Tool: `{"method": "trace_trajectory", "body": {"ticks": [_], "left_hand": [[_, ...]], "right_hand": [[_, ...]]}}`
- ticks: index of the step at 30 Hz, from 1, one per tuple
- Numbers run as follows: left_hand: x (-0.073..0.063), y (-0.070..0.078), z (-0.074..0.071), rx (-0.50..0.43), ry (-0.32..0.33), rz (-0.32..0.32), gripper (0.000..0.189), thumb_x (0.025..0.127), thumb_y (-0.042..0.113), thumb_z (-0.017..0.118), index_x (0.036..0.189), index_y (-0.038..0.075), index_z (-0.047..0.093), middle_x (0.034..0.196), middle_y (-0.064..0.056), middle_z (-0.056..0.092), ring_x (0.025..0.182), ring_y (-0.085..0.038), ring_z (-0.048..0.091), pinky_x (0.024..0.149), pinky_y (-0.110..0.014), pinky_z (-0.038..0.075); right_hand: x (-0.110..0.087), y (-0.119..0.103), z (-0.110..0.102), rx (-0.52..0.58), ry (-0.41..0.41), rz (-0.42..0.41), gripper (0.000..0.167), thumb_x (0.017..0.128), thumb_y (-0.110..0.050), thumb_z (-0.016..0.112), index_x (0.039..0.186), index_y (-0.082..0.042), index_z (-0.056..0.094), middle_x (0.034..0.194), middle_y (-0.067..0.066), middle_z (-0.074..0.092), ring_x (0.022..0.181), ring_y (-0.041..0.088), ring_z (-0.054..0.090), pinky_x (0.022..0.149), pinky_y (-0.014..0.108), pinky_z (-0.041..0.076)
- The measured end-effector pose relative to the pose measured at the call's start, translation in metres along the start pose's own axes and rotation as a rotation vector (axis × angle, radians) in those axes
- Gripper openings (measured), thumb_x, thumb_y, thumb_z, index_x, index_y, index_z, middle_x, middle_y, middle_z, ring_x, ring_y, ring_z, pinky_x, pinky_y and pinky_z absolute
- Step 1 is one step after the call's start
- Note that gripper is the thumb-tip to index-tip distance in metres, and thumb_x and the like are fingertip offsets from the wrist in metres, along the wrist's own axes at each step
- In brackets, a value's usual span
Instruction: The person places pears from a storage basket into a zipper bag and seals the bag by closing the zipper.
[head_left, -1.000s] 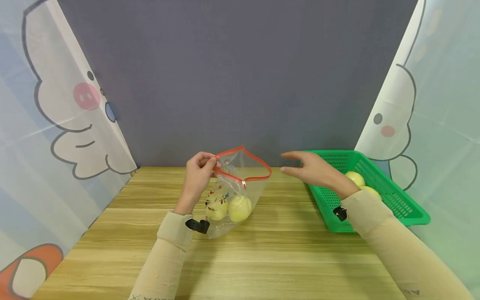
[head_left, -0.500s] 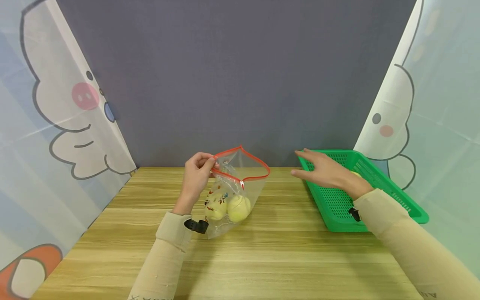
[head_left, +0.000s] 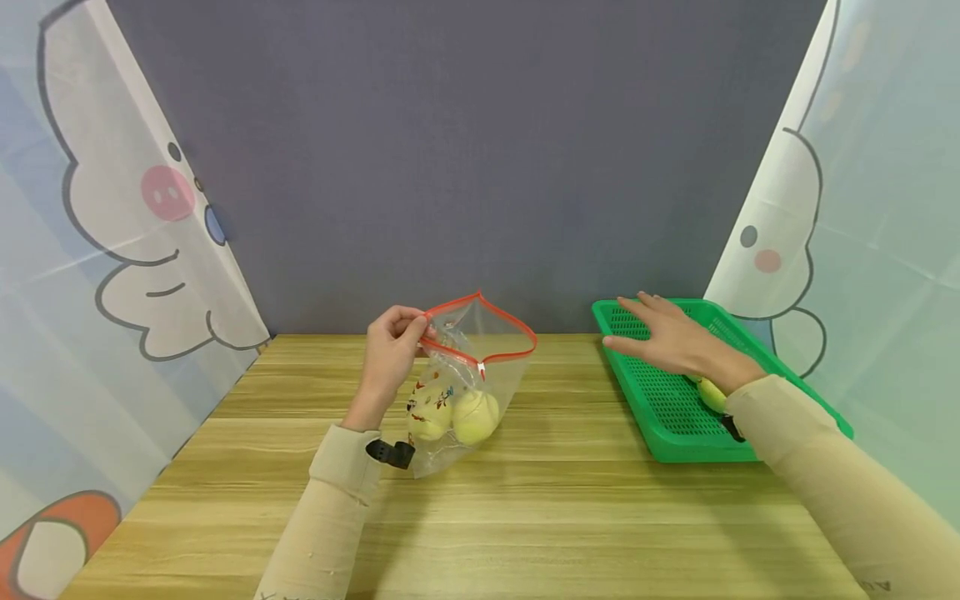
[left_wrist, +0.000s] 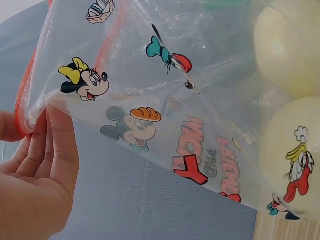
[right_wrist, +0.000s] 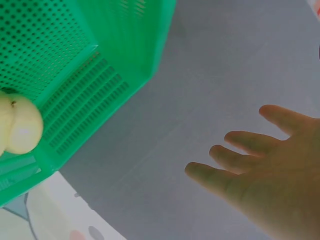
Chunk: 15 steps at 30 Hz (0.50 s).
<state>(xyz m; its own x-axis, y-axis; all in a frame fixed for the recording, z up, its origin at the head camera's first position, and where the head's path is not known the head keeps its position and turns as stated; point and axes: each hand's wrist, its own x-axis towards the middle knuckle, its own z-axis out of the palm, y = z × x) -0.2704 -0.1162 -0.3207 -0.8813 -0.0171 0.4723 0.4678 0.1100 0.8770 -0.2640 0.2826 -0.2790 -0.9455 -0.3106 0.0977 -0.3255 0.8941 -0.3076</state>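
bag (head_left: 468, 379) in left hand (head_left: 392, 348), right (head_left: 673, 339) seemingly over basket (head_left: 693, 451)

From afar I see beige long sleeves (head_left: 836, 479) with dark lettering (head_left: 876, 586), turned-back cuffs (head_left: 345, 467) and a black strap (head_left: 389, 453) at each wrist.

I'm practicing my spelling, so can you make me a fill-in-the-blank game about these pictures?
The left hand pinches the clear bag, while the right hand holds ____.
The bag's mouth isn't shut; it is ____.
Inside the bag are ____ round yellow things.
The basket is coloured ____.

Missing words: nothing; open; two; green.
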Motion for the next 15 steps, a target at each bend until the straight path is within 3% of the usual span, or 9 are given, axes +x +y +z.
{"method": "trace_trajectory", "body": {"ticks": [15], "left_hand": [[-0.001,-0.001,-0.002,-0.008,0.0,-0.007,0.018,0.106,0.014,0.057,0.111,-0.003,0.063,0.09,-0.014,0.069,0.077,-0.014,0.068,0.066,-0.029,0.06]], "right_hand": [[-0.009,0.042,-0.002,0.014,0.004,0.043,0.093,0.1,-0.061,0.052,0.16,0.002,0.021,0.159,0.041,0.01,0.145,0.061,0.011,0.108,0.08,0.016]]}}
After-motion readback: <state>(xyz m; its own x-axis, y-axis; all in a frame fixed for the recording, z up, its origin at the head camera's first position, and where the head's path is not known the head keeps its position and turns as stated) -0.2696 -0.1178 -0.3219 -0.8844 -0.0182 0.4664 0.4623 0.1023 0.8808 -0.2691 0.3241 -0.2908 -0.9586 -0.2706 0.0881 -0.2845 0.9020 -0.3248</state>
